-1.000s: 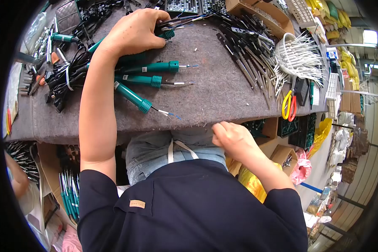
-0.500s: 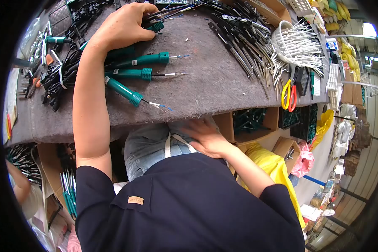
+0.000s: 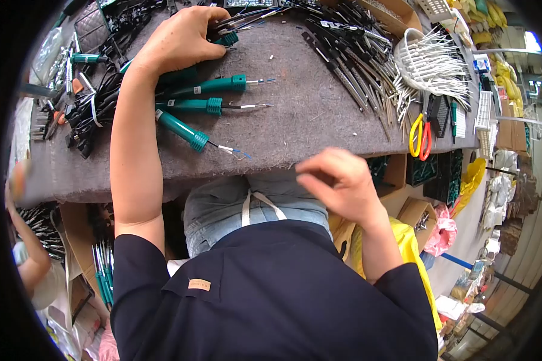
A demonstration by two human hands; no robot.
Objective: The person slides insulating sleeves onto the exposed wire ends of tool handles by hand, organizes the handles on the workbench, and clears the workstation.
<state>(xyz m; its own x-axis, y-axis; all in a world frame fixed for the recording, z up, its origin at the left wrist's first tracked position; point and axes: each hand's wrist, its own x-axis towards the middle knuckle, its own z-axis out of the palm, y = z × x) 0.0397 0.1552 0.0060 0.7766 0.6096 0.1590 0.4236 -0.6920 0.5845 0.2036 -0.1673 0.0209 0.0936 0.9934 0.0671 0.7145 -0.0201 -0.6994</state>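
My left hand point(image 3: 183, 39) reaches over the far left of the grey cloth-covered table, its fingers curled round a green soldering-iron handle point(image 3: 227, 40); the fingertips are partly hidden. Below it lie more green handles point(image 3: 214, 84), one of them point(image 3: 190, 106) pointing right and another point(image 3: 183, 130) angled down, each with thin wires sticking out of its collar. My right hand point(image 3: 340, 183) is raised at the table's front edge, slightly blurred, thumb and fingers loosely bent and apart with nothing seen in them.
Dark metal rods point(image 3: 343, 66) are heaped at the back right, beside a white basket of white-tipped sticks point(image 3: 430, 63). Scissors with yellow and red handles point(image 3: 420, 137) lie at the right edge. Black cables point(image 3: 93, 111) pile up at left. Another person's arm point(image 3: 33, 256) shows at far left.
My right hand has lifted from my lap and moved up and right to the table's front edge. My left hand stays at the green handle; the view has shifted slightly.
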